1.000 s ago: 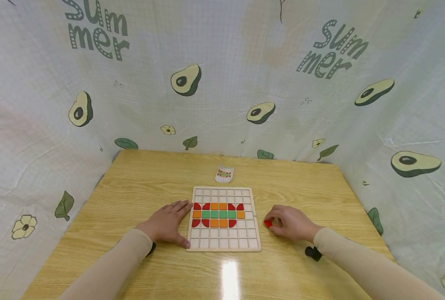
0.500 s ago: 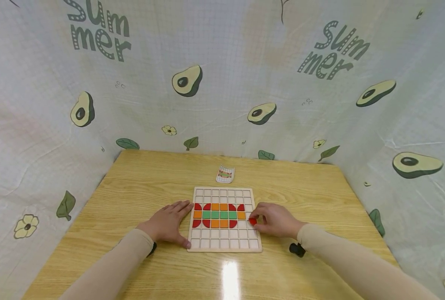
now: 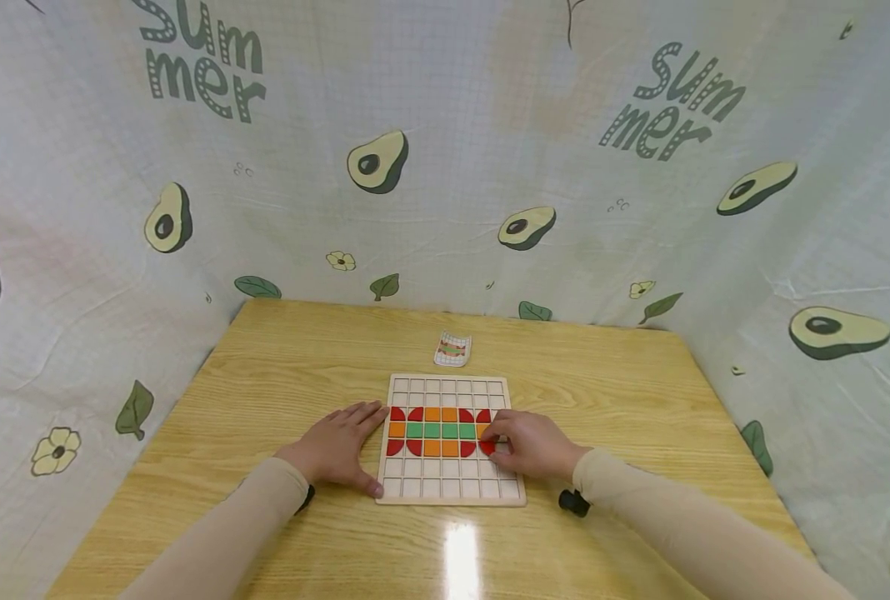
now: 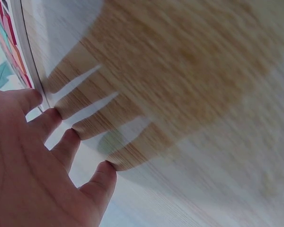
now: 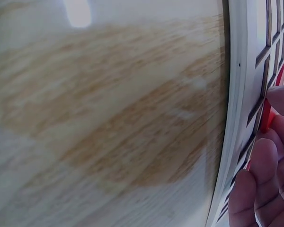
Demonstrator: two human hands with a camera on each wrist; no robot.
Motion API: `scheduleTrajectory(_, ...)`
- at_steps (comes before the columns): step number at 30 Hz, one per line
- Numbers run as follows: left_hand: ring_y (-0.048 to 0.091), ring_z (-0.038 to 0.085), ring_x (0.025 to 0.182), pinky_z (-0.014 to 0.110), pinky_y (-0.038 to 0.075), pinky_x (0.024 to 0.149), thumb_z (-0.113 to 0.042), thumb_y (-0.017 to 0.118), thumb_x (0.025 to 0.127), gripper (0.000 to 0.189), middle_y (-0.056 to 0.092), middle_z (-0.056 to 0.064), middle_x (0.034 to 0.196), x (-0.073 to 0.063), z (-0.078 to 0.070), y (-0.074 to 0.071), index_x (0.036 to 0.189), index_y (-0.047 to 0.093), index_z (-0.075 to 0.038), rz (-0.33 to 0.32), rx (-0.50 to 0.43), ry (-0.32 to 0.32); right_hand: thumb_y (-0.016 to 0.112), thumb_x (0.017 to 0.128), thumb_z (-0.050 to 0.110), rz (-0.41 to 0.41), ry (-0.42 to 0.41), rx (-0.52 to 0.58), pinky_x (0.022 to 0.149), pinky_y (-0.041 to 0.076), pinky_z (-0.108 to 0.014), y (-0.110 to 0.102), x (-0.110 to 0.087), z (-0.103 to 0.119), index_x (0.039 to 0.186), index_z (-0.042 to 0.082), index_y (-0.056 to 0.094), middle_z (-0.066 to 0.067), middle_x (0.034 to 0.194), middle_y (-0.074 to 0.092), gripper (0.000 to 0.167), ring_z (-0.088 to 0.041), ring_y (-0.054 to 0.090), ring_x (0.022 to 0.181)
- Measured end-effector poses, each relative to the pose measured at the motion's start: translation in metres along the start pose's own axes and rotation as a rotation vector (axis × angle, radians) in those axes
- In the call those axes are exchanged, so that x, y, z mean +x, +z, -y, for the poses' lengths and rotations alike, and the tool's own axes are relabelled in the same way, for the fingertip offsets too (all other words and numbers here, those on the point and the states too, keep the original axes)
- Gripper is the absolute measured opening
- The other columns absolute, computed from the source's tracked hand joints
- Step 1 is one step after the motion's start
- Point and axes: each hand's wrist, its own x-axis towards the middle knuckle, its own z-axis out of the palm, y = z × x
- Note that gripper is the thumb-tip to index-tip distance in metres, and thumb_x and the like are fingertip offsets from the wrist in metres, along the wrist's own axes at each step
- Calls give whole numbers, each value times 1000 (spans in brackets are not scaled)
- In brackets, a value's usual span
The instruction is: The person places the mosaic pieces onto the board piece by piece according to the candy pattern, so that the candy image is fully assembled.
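A wooden grid board (image 3: 452,490) lies on the table, its middle rows filled with red quarter-round, orange and green square tiles. My right hand (image 3: 529,443) pinches a red quarter-round tile (image 3: 487,447) between thumb and fingertips, over the third coloured row at its right end. In the right wrist view that red tile (image 5: 266,116) shows between the fingertips, close against the grid. My left hand (image 3: 340,446) rests flat at the board's left edge, fingers spread, with thumb and fingertips touching the rim. The left wrist view shows the spread fingers (image 4: 61,142) on the table beside the board.
Behind the board lies a small curled pattern card (image 3: 452,350) with a coloured grid printed on it. The wooden table (image 3: 325,342) is enclosed by a hanging cloth (image 3: 445,167) printed with avocados.
My right hand has moved left from beside the board to above its right part, carrying the red tile. The left hand has stayed at the board's edge.
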Motion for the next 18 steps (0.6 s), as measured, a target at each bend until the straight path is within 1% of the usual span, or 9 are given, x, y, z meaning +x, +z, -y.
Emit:
scheduleTrajectory(5, 21, 32, 148, 57, 21, 115, -80, 73, 63, 126, 23, 8, 163, 0, 0, 0, 159, 27, -13, 6, 1, 3, 74, 88, 27, -19, -11, -6, 66, 47, -24, 2, 1, -2, 108, 21, 75, 11, 97, 61, 21, -5, 50, 72)
scheduleTrajectory(11, 21, 31, 148, 56, 22, 115, -81, 72, 62, 126, 24, 7, 163, 1, 0, 1, 159, 28, -14, 3, 10, -7, 75, 88, 27, -37, -26, -22, 65, 48, -23, 4, 1, -3, 107, 22, 75, 12, 98, 61, 21, -4, 50, 71)
scheduleTrajectory(18, 22, 32, 148, 57, 22, 115, -82, 72, 62, 127, 25, 8, 162, 1, 0, 0, 159, 28, -14, -1, 7, -2, 75, 88, 30, -35, -11, -32, 64, 46, -23, 7, 0, -4, 107, 23, 76, 13, 97, 61, 21, -5, 50, 71)
